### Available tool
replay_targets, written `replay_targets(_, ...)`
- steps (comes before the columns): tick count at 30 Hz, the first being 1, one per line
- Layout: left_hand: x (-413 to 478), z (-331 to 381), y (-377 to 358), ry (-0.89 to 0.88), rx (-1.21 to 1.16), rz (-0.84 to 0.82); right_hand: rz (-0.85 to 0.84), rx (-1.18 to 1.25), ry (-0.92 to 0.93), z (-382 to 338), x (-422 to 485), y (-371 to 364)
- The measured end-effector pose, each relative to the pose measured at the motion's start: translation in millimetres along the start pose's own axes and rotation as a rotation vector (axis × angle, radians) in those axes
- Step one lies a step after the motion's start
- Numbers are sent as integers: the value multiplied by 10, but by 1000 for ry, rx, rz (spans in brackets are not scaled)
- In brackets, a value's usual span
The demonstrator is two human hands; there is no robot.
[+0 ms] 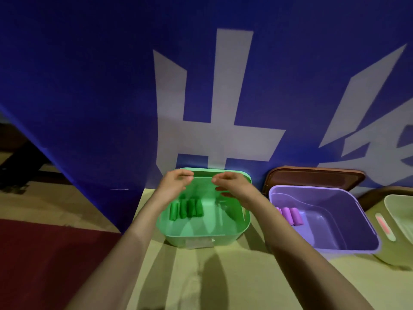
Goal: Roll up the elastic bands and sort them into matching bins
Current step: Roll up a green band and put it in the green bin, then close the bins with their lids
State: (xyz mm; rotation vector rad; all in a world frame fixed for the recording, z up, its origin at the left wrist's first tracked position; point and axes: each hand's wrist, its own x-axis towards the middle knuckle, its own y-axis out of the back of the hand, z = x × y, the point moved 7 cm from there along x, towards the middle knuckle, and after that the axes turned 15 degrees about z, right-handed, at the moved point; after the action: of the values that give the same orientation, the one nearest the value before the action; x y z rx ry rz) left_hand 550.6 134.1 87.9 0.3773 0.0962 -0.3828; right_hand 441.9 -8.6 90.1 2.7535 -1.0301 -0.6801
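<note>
- The left hand (pixel 176 182) hovers above the back left part of a green bin (pixel 201 234). Its fingers are loosely curled toward the thumb, and motion blur hides the fingertips.
- The right hand (pixel 232 183) hovers above the back right part of the same bin, with relaxed fingers pointing left toward the other hand. The two hands are near each other but apart.
- Four rolled green bands (pixel 186 208) lie side by side on the floor of the green bin, on its left side, below the left wrist.
- A purple bin (pixel 324 247) stands just beside the green bin on the right. Rolled purple bands (pixel 290 215) lie against its left wall; how many there are is hard to tell.
- A brown lid (pixel 312 177) leans behind the purple bin against a blue banner (pixel 89 86) with large white characters.
- A pale bin (pixel 400 211) sits at the right edge, partly cut off. Something pink shows through its handle slot.
- All the bins stand on a table (pixel 223 276) covered in yellowish cloth, and both forearms reach across it.
- Red floor (pixel 44 253) shows to the left of the table.
</note>
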Motion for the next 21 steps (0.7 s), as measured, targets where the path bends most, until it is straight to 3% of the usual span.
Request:
replay_targets(3,16,229,325,-209,131,325,150,136,150,-253,-92,402)
replay_targets(6,69,109,530,-169,249,486,433,112,190,-185,-3,739)
replay_targets(9,124,-212,472,42,327,358,548,87,52,107,94,798)
replay_targets(13,122,-396,240,92,381,145,489,83,-83,424,207,594)
replay_targets(21,187,-357,154,93,341,127,466,127,-183,819,423,522)
